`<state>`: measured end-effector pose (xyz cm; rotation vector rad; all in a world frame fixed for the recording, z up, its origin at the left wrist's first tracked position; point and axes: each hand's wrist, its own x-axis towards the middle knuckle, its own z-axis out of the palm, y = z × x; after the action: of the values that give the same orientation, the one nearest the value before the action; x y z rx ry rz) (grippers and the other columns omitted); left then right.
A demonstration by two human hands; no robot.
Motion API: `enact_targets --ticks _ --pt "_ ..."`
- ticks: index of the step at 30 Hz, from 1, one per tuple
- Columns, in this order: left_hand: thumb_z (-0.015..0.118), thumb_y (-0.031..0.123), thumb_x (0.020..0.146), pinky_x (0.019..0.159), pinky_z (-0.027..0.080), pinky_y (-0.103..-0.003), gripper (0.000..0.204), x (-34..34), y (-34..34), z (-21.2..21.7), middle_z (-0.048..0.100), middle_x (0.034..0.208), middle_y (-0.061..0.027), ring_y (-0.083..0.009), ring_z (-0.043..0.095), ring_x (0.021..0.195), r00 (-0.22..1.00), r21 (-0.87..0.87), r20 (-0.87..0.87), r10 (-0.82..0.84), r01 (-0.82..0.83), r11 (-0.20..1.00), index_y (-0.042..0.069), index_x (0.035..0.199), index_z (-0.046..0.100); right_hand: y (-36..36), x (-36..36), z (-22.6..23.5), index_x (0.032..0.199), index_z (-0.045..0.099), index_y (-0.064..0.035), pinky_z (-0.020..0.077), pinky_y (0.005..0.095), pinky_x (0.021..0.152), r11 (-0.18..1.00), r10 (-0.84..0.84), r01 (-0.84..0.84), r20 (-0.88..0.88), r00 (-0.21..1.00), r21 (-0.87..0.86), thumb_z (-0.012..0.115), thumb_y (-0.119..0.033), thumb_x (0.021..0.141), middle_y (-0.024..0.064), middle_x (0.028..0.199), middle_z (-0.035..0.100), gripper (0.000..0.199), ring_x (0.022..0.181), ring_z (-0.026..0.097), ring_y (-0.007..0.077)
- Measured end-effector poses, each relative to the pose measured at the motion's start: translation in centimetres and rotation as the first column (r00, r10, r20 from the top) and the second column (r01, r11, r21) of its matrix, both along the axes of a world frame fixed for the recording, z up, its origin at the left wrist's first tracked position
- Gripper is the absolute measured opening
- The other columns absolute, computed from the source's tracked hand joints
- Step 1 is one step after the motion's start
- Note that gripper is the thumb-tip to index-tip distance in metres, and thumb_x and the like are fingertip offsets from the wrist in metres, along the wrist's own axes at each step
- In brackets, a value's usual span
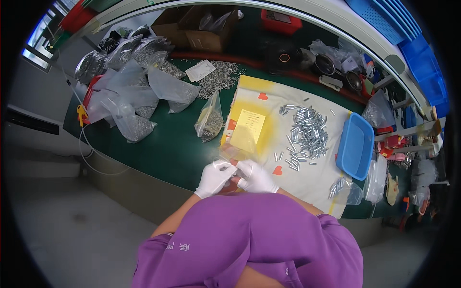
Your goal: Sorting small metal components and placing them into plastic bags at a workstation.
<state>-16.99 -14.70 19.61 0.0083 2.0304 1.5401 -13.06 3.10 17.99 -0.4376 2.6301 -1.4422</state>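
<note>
Close to my body at the table's near edge, my left hand [212,179] and my right hand [259,177] meet, both in white gloves with bare fingertips showing. Their fingers are pinched together on a clear plastic bag [236,152], whose see-through film spreads just beyond them. What the bag contains, if anything, I cannot make out. Beyond it a yellow sheet of paper [249,124] with writing lies on a pale patterned cloth [273,98]. To the right, a loose heap of short silvery metal pins [309,132] rests on the same cloth.
An empty-looking blue tray [356,146] stands right of the heap, with a small bag of pins [338,188] nearer me. Left of the cloth are a bag of small parts [210,124] and several larger filled bags [134,98]. Cardboard boxes [206,41] stand at the back.
</note>
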Motion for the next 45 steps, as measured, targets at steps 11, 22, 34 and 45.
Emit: enact_targets --ticks 11,22,34,45 --pt "0.071 0.016 0.082 0.065 0.050 -0.028 0.018 -2.3 -6.0 0.6 0.067 0.078 -0.0088 -0.0160 0.064 0.071 0.977 -0.057 -0.200 -0.075 0.065 0.996 -0.001 0.086 0.069 -5.5 -1.0 -0.4 0.115 0.064 0.0005 0.0514 0.0275 0.081 0.808 -0.041 0.320 0.494 0.868 -0.494 0.060 -0.009 0.095 0.0055 0.101 0.068 0.023 0.093 0.063 0.0115" --pt "0.062 0.009 0.078 0.052 0.043 -0.030 0.014 -5.8 -19.1 0.2 0.057 0.059 -0.0030 -0.0103 0.050 0.053 0.973 -0.127 -0.229 -0.031 0.002 0.992 0.002 0.069 0.056 -21.7 -5.9 3.4 0.082 0.062 -0.0068 0.0501 0.0445 0.072 0.920 -0.312 0.286 0.057 0.948 0.269 0.060 -0.020 0.080 0.0131 0.082 0.064 0.013 0.081 0.063 0.0350" --pt "0.068 0.019 0.075 0.089 0.050 -0.040 0.055 -9.0 -24.2 1.9 0.047 0.134 -0.0168 -0.0352 0.061 0.104 0.912 -0.351 -0.360 -0.196 0.062 0.934 0.006 0.125 0.049 -27.2 -8.9 4.5 0.093 0.060 -0.0068 0.0512 0.0447 0.074 0.871 -0.088 0.036 0.084 0.992 0.491 0.060 -0.011 0.077 0.0151 0.090 0.060 0.016 0.086 0.062 0.0357" --pt "0.060 0.009 0.079 0.077 0.052 -0.045 0.018 -12.1 -25.4 1.4 0.062 0.116 -0.0111 -0.0378 0.064 0.086 0.768 -0.466 -0.460 -0.445 0.217 0.858 0.006 0.097 0.062 -26.1 -9.4 5.0 0.096 0.063 -0.0090 0.0512 0.0432 0.078 0.858 -0.286 0.195 0.125 0.950 0.476 0.063 -0.007 0.072 0.0132 0.096 0.061 0.024 0.091 0.062 0.0345"
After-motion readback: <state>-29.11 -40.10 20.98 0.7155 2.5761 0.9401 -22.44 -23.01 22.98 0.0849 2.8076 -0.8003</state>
